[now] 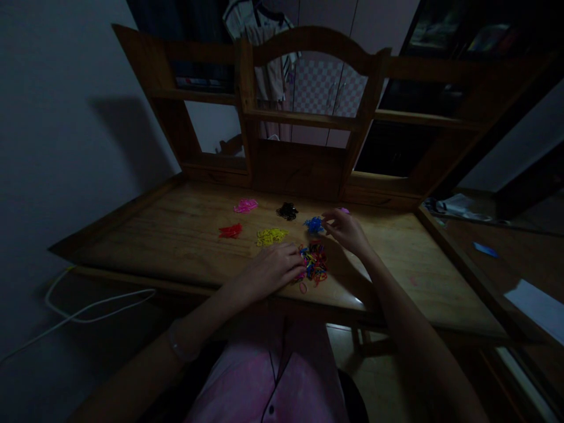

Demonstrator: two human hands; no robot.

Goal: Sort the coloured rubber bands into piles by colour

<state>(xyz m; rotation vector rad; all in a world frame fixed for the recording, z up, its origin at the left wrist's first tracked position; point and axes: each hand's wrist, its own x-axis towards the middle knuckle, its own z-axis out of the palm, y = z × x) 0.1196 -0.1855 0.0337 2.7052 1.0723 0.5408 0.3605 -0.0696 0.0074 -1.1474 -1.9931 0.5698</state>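
A mixed pile of small coloured rubber bands [315, 264] lies near the desk's front edge. My left hand [279, 263] rests at its left side, fingers bent over the bands; whether they grip any is hidden. Just right of the blue band pile [314, 225] is my right hand [343, 228], with thumb and fingertips drawn together; anything between them is too small to make out. Sorted piles lie around: yellow bands [271, 237], red bands [231, 231], pink bands [245, 205] and black bands [287, 211]. Behind my right hand a bit of purple [344, 210] shows.
The piles lie on a wooden desk [176, 235] with a shelf frame [304, 120] along its back. A white cable [110, 296] hangs at the left. At the right, a lower surface holds a white paper [535, 305] and a small blue item [485, 249].
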